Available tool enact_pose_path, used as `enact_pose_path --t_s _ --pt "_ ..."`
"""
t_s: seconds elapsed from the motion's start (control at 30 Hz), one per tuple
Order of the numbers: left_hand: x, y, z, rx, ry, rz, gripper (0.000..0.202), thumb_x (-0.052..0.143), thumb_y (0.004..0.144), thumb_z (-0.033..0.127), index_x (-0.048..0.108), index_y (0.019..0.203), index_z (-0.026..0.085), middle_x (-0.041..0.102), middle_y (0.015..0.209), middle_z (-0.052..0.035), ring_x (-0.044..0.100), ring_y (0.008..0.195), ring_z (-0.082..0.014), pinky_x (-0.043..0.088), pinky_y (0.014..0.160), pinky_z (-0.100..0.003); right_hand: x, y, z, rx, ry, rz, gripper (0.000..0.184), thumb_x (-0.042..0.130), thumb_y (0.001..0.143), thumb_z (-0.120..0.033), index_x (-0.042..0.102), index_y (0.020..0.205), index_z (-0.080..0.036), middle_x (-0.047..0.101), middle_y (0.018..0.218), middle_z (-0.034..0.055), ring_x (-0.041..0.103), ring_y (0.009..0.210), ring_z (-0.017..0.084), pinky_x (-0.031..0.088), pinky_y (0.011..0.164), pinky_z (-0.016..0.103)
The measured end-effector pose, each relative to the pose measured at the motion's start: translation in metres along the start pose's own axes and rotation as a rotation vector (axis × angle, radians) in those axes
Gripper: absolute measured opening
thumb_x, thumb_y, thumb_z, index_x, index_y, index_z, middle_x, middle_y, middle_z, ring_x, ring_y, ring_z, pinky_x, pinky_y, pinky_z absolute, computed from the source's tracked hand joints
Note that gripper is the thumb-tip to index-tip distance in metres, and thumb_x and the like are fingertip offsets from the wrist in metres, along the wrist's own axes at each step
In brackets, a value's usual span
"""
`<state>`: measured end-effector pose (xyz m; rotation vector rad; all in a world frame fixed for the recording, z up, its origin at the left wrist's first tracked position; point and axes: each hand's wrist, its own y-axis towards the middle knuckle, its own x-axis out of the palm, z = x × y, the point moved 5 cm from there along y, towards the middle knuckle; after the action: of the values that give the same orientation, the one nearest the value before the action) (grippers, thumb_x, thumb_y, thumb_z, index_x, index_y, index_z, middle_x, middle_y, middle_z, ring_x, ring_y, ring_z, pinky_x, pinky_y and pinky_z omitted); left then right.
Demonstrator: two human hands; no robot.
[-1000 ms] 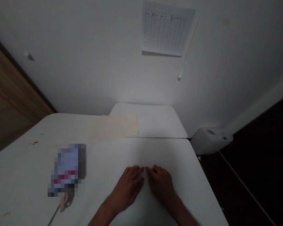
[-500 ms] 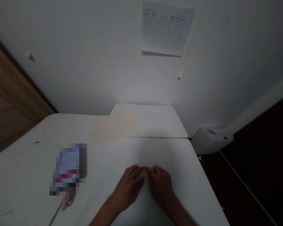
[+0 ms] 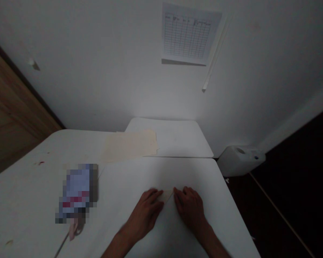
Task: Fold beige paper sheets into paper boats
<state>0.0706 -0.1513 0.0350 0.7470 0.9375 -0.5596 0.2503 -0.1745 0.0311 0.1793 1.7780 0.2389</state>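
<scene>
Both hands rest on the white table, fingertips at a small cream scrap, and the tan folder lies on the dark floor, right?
Not the floor: the head view shows the tan folder on the white table, at its far edge, apart from the left hand and right hand, which do rest on the table, fingertips at the small cream scrap.

White tabletop (image 3: 123, 186), red specks (image 3: 40, 163) near its left edge. Cream folder (image 3: 129, 146) at its far edge. Pale cream paper (image 3: 167, 195) towards the near edge. Wall sheet (image 3: 187, 34): white, grey grid.
</scene>
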Motion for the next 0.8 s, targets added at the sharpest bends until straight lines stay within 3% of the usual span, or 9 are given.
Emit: enact_pose_path --t_s 0.13,0.2,0.4,0.53,0.7,0.8 --pt "0.001 -0.002 -0.001 0.000 0.022 0.005 0.022 0.049 0.093 0.021 0.069 0.102 0.025 0.056 0.134 -0.0049 0.044 0.126 -0.0270 0.046 0.101 -0.048 -0.002 0.012 -0.010 -0.007 0.005 0.051 0.017 0.052 0.094 -0.027 0.067 0.086 -0.024 0.060 0.082 0.0039 0.053 0.081 0.019 0.034 0.076 0.030" --pt "0.002 -0.003 -0.001 0.004 0.032 0.023 0.022 0.050 0.093 0.021 0.068 0.105 0.026 0.056 0.134 -0.0054 0.045 0.126 -0.0272 0.046 0.101 -0.048 0.000 0.018 -0.015 -0.036 0.041 0.062 0.016 0.053 0.093 -0.026 0.066 0.083 -0.022 0.060 0.084 0.0034 0.054 0.082 0.018 0.035 0.076 0.029" --pt "0.001 -0.001 -0.001 0.020 0.065 0.038 0.021 0.052 0.091 0.021 0.069 0.103 0.026 0.059 0.131 -0.0053 0.050 0.121 -0.0275 0.047 0.099 -0.049 0.013 0.020 -0.027 -0.182 0.185 -0.001 0.014 0.051 0.095 -0.022 0.065 0.092 -0.025 0.059 0.084 0.0006 0.054 0.077 0.013 0.037 0.072 0.023" --pt "-0.001 0.001 0.002 -0.010 0.103 0.022 0.024 0.052 0.091 0.021 0.068 0.107 0.028 0.059 0.132 -0.0029 0.051 0.120 -0.0286 0.045 0.098 -0.052 0.011 0.019 -0.027 -0.174 0.193 -0.027 0.015 0.051 0.094 -0.024 0.065 0.093 -0.025 0.058 0.084 0.0013 0.054 0.077 0.014 0.038 0.071 0.023" --pt "0.000 0.001 0.004 -0.064 0.148 0.018 0.035 0.051 0.090 0.022 0.059 0.125 0.027 0.062 0.128 -0.0025 0.051 0.121 -0.0291 0.043 0.098 -0.052 0.004 0.019 -0.031 -0.169 0.182 -0.060 0.013 0.053 0.091 -0.026 0.065 0.097 -0.026 0.057 0.087 0.0022 0.054 0.079 0.015 0.040 0.073 0.025" --pt "0.001 -0.001 0.003 -0.105 0.171 0.042 0.035 0.053 0.089 0.026 0.060 0.123 0.024 0.064 0.125 -0.0040 0.052 0.119 -0.0303 0.043 0.097 -0.052 0.003 0.019 -0.031 -0.165 0.179 -0.071 0.014 0.055 0.090 -0.028 0.064 0.100 -0.027 0.056 0.088 0.0022 0.054 0.080 0.015 0.041 0.073 0.025"
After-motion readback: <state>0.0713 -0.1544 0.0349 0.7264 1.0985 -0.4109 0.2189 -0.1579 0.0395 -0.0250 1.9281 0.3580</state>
